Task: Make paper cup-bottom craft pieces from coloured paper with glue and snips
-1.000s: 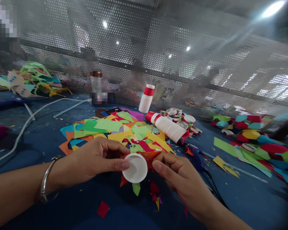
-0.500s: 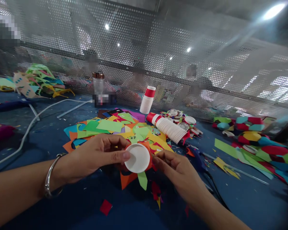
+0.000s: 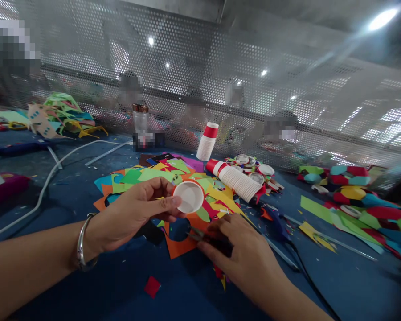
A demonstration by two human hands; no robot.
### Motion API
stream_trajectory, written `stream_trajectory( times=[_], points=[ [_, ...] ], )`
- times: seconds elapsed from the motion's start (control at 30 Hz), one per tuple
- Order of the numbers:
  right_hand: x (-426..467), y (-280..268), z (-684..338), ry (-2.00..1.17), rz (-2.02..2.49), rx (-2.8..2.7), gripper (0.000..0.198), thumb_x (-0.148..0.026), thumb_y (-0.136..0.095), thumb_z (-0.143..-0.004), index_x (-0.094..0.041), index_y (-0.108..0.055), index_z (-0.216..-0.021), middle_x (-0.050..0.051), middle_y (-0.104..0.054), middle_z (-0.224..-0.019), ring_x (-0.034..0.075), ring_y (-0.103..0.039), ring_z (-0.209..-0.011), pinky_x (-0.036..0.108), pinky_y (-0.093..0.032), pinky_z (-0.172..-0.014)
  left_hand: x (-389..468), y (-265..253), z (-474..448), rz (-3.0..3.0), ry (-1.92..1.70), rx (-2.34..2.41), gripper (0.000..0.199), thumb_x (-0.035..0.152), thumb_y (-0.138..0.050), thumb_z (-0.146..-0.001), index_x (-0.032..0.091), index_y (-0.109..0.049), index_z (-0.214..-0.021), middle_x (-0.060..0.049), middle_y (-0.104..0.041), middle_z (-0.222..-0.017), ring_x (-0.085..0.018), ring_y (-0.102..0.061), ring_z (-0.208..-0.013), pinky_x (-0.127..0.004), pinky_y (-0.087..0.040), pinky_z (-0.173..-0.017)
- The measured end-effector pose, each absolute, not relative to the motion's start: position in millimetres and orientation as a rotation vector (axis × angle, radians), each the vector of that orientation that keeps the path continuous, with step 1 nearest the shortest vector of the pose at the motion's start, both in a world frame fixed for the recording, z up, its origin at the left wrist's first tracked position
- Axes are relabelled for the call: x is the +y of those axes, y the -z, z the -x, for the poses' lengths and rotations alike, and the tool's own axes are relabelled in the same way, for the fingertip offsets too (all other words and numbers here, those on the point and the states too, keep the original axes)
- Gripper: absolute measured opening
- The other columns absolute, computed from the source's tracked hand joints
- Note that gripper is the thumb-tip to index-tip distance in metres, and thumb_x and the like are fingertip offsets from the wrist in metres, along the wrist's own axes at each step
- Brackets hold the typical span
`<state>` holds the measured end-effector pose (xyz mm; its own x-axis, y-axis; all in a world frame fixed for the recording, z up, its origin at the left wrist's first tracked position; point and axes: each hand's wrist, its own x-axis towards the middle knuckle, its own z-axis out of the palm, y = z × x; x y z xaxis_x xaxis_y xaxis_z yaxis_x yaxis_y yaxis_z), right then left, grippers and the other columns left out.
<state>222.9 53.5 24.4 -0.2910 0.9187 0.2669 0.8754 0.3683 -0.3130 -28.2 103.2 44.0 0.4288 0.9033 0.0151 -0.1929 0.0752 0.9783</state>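
Observation:
My left hand [image 3: 143, 207], a silver bangle at its wrist, pinches a shallow white paper cup piece [image 3: 189, 197] between thumb and fingers. The piece has a red-orange edge, and its hollow side is tilted toward me. My right hand [image 3: 240, 247] is lower and to the right, fingers closed around small dark snips [image 3: 217, 243] whose metal tips point left. Those tips are over an orange paper scrap [image 3: 180, 249] with a rounded cut-out. Behind both hands spreads a heap of coloured paper [image 3: 143, 174].
Stacked paper cups stand upright [image 3: 207, 142], and another stack lies on its side [image 3: 239, 180]. Cut cup pieces [image 3: 265, 169] are piled behind it. A blue glue gun [image 3: 277, 223] with a black cord lies at right, near coloured paper shapes [image 3: 386, 216]. A white cable [image 3: 42, 191] crosses the left.
My left hand has raised and tilted the cup piece. My right hand has moved away from its edge, down onto the snips. A green scrap no longer hangs below the piece.

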Motion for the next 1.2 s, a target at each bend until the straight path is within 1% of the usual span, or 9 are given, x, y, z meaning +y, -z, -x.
stream_trajectory(
  times=[0.1,0.23,0.37,0.47,0.67,0.87,1.07,1.13,1.2],
  points=[
    [53,-26,-221,-0.231,1.397,-2.113,0.029,-0.051,-0.063,-0.096,-0.022,-0.067,-0.093,0.008,-0.068,-0.092,0.027,-0.060,-0.089,0.041,-0.045,-0.079,102,-42,27,-1.234,-0.907,0.737,0.029,0.034,-0.082,-0.084,0.018,-0.060,-0.093,-0.001,-0.069,-0.093,-0.014,-0.067,-0.082,-0.028,-0.054,-0.079],
    [52,-30,-217,-0.460,1.341,-1.994,0.031,-0.046,-0.054,-0.102,-0.023,-0.063,-0.082,0.003,-0.063,-0.082,0.020,-0.057,-0.078,0.035,-0.044,-0.071,102,-37,25,-1.268,-0.863,0.723,0.030,0.034,-0.084,-0.082,0.018,-0.061,-0.093,0.001,-0.068,-0.091,-0.011,-0.065,-0.077,-0.025,-0.051,-0.073],
    [52,-32,-217,-0.584,1.372,-1.928,0.036,-0.045,-0.052,-0.102,-0.023,-0.056,-0.073,0.000,-0.055,-0.072,0.017,-0.051,-0.068,0.033,-0.039,-0.063,102,-36,24,-1.270,-0.838,0.732,0.032,0.034,-0.085,-0.080,0.018,-0.061,-0.096,0.000,-0.069,-0.092,-0.011,-0.064,-0.077,-0.025,-0.051,-0.072],
    [52,-32,-217,-0.602,1.365,-1.926,0.038,-0.045,-0.053,-0.102,-0.023,-0.054,-0.071,-0.001,-0.053,-0.070,0.016,-0.048,-0.065,0.032,-0.037,-0.062,103,-36,25,-1.293,-0.861,0.738,0.031,0.035,-0.084,-0.081,0.018,-0.061,-0.095,0.000,-0.069,-0.090,-0.011,-0.064,-0.077,-0.025,-0.050,-0.073],
    [51,-34,-215,-0.686,1.317,-2.003,0.030,-0.042,-0.052,-0.102,-0.022,-0.063,-0.082,0.002,-0.063,-0.082,0.018,-0.055,-0.075,0.034,-0.041,-0.070,104,-28,23,-1.324,-0.791,0.711,0.029,0.032,-0.082,-0.084,0.019,-0.060,-0.097,0.000,-0.070,-0.089,-0.013,-0.066,-0.081,-0.027,-0.051,-0.077],
    [51,-34,-215,-0.673,1.330,-1.991,0.030,-0.039,-0.056,-0.101,-0.022,-0.058,-0.075,-0.001,-0.056,-0.073,0.015,-0.049,-0.067,0.031,-0.037,-0.063,105,-34,25,-1.324,-0.856,0.751,0.027,0.033,-0.082,-0.084,0.019,-0.061,-0.094,0.000,-0.070,-0.090,-0.013,-0.068,-0.083,-0.026,-0.052,-0.076],
    [54,-32,-218,-0.625,1.329,-1.926,0.027,-0.041,-0.059,-0.099,-0.022,-0.064,-0.081,-0.001,-0.060,-0.074,0.016,-0.052,-0.070,0.030,-0.038,-0.065,106,-36,27,-1.460,-0.961,0.806,0.031,0.034,-0.081,-0.083,0.022,-0.058,-0.099,-0.002,-0.073,-0.098,-0.019,-0.073,-0.089,-0.029,-0.055,-0.074],
    [56,-31,-220,-0.642,1.336,-1.864,0.030,-0.044,-0.058,-0.100,-0.022,-0.065,-0.081,-0.001,-0.059,-0.073,0.015,-0.051,-0.069,0.029,-0.038,-0.064,105,-35,26,-1.577,-1.000,0.813,0.029,0.032,-0.080,-0.083,0.023,-0.058,-0.101,-0.002,-0.073,-0.098,-0.020,-0.073,-0.091,-0.029,-0.056,-0.073],
    [57,-31,-220,-0.719,1.346,-1.779,0.037,-0.050,-0.057,-0.099,-0.021,-0.063,-0.078,-0.002,-0.055,-0.069,0.014,-0.048,-0.063,0.028,-0.037,-0.059,103,-35,27,-1.754,-1.106,0.793,0.022,0.026,-0.076,-0.086,0.023,-0.060,-0.101,-0.003,-0.072,-0.104,-0.019,-0.072,-0.093,-0.030,-0.057,-0.073]
  ],
)
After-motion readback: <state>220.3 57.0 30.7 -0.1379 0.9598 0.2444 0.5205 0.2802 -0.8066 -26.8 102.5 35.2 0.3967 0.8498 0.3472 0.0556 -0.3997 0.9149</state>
